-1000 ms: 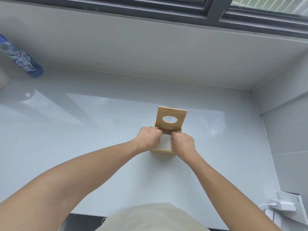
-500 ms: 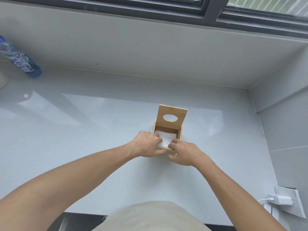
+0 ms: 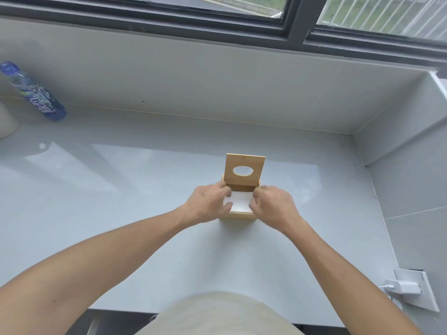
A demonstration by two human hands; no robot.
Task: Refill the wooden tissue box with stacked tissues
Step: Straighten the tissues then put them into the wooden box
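Observation:
A small wooden tissue box (image 3: 238, 215) stands on the pale countertop (image 3: 121, 189), its lid (image 3: 244, 163) with an oval hole tipped up at the back. A white stack of tissues (image 3: 240, 201) lies inside the box. My left hand (image 3: 208, 203) is at the box's left side, with its fingers curled onto the left edge of the tissues. My right hand (image 3: 273, 205) mirrors it at the right side, fingers curled over the tissues' right edge. Both hands hide the box's side walls.
A blue-labelled plastic bottle (image 3: 36, 96) lies at the far left against the back wall, next to a white object (image 3: 6, 122) cut off by the frame. On the right wall a white charger (image 3: 404, 287) sits in a socket plate (image 3: 420, 296).
Both hands were over the box, slid back to its near edge, and have now moved out to its left and right sides. More of the white tissues shows between them.

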